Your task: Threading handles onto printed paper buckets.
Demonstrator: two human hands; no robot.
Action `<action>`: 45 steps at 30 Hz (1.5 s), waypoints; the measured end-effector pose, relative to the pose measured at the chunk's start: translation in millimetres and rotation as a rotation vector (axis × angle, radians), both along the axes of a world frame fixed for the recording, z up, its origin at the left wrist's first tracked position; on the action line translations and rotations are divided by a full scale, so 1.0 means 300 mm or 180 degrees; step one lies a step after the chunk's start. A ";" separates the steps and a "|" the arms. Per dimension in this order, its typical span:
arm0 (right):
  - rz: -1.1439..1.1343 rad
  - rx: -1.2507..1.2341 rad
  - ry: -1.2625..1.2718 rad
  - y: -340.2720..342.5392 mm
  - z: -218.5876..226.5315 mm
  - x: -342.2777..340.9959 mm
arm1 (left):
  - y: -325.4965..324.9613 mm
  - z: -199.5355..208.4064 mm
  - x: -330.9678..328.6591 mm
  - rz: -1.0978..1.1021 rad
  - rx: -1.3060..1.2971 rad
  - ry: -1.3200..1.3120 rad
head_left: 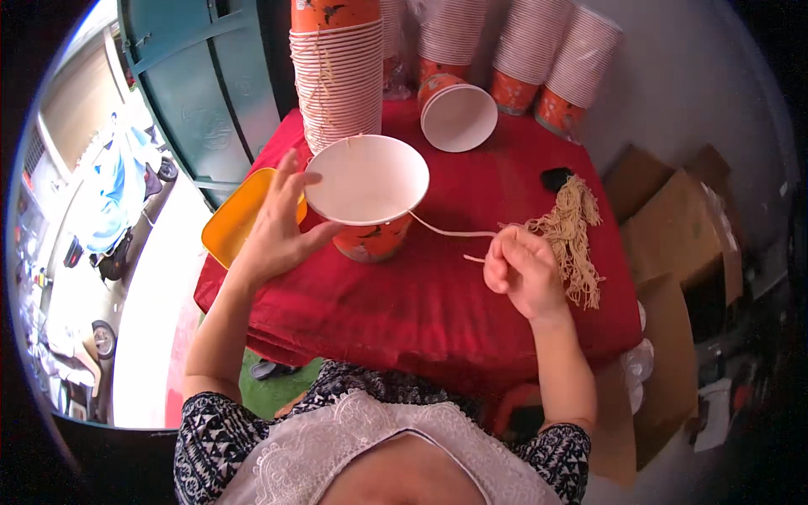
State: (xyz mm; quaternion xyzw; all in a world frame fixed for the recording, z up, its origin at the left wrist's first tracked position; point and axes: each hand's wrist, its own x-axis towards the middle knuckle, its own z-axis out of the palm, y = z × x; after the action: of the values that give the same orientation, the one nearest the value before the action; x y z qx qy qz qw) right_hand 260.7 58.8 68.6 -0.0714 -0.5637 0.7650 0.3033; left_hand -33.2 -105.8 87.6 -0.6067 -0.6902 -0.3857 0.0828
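"How far along is it?"

"A cord runs from the paper bucket, left of centre, to the right hand, fingers closed on it. I can't tell whether it's fastened. The left hand is spread by the rim, fingers gripping nothing."

"What's left?"

"A cord bundle lies loose at right; the far tipped bucket shows no cord."

"The surroundings?"

"A red-clothed bench, green door far left, cardboard right."

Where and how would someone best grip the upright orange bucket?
Probably around the bucket just below its rim, from the left: it narrows downward, so the wider rim should resist slipping, and the cream string runs off its right side.
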 end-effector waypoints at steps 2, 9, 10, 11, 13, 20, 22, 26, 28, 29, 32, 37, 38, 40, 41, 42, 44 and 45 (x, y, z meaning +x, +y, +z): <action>0.0058 -0.0456 0.0387 -0.011 -0.007 -0.031 | 0.008 0.016 0.040 0.0373 0.0797 0.0465; 0.0324 -0.0807 0.0814 -0.066 -0.014 -0.109 | -0.009 0.007 0.246 -0.1072 0.0315 -0.0579; 0.0377 -0.0842 0.0788 -0.076 -0.014 -0.117 | 0.001 -0.018 0.265 -0.1174 0.0363 -0.0647; 0.0382 -0.0844 0.0790 -0.086 -0.015 -0.122 | 0.016 -0.028 0.274 -0.1236 0.0289 -0.0582; 0.0359 -0.0950 0.0751 -0.105 -0.015 -0.131 | 0.034 -0.027 0.295 -0.1360 0.0158 -0.0597; 0.0396 -0.1055 0.0792 -0.112 -0.038 -0.133 | 0.101 -0.054 0.310 -0.1350 -0.0101 -0.0970; 0.0067 -0.1043 0.0609 -0.104 -0.042 -0.118 | 0.105 -0.048 0.312 -0.1333 -0.0189 -0.0952; -0.1839 0.0326 -0.0250 -0.072 -0.051 -0.106 | 0.103 -0.028 0.307 -0.1290 -0.0415 -0.0620; -0.2156 0.1199 -0.0226 -0.089 -0.067 -0.113 | 0.110 -0.027 0.302 -0.1382 -0.0418 -0.0190; -0.2015 0.1579 -0.0178 -0.104 -0.072 -0.109 | 0.110 -0.026 0.299 -0.1369 -0.0424 -0.0187; -0.1077 0.1191 -0.0365 -0.168 -0.041 -0.135 | 0.098 -0.016 0.291 -0.1282 -0.0585 0.0112; -0.0535 0.1168 -0.0864 -0.156 -0.064 -0.133 | 0.089 0.020 0.282 -0.1271 -0.0650 0.0122; -0.0591 0.1337 -0.0899 -0.156 -0.071 -0.135 | 0.088 0.024 0.278 -0.1258 -0.0654 0.0122; -0.0770 0.1654 -0.0768 -0.157 -0.068 -0.143 | 0.086 0.027 0.271 -0.1383 -0.0485 -0.0127; -0.0970 0.1968 -0.0635 -0.158 -0.062 -0.150 | 0.084 0.030 0.266 -0.1381 -0.0496 -0.0129; -0.0968 0.1955 -0.0638 -0.161 -0.054 -0.156 | 0.081 0.032 0.261 -0.1414 -0.0479 -0.0240; -0.1137 0.1998 -0.0627 -0.164 -0.034 -0.168 | 0.082 0.037 0.245 -0.1445 -0.0482 -0.0360; -0.1130 0.1977 -0.0634 -0.160 -0.030 -0.171 | 0.087 0.041 0.234 -0.1410 -0.0440 -0.0347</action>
State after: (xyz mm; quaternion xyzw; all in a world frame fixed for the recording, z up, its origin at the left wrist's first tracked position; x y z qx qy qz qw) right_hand 209.3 10.9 59.5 -0.1468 -0.7745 0.4822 0.3821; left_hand 37.1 -79.8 99.7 -0.7258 -0.5684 -0.3785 -0.0829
